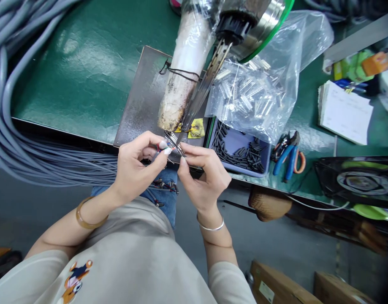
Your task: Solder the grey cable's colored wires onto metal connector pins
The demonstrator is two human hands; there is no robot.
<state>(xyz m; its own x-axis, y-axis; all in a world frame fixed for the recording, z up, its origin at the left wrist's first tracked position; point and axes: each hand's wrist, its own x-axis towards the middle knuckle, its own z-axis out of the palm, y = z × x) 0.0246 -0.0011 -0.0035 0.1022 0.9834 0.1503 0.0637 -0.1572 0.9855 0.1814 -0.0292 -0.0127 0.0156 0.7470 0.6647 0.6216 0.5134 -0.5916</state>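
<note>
My left hand (138,164) is closed, pinching the thin coloured wires (162,146) of a cable between thumb and forefinger. Across from it, my right hand (204,173) grips a small metal multi-pin connector (175,139) by its lower right end. The wire ends lie close against the connector; whether they touch its pins is too small to tell. Just above both hands, a soldering iron (209,78) slants downward, its tip near the connector. Beside the iron hangs a scorched white tube (183,76). A yellow sponge (196,128) lies behind the tip.
Grey cables (4,93) bundle along the left side and bench edge. To the right are a blue bin (236,139) with short black sleeves, a clear bag (250,90) of connectors, pliers (285,162), a notepad (345,112) and a black fan (355,181). Wired connectors (164,185) rest on my lap.
</note>
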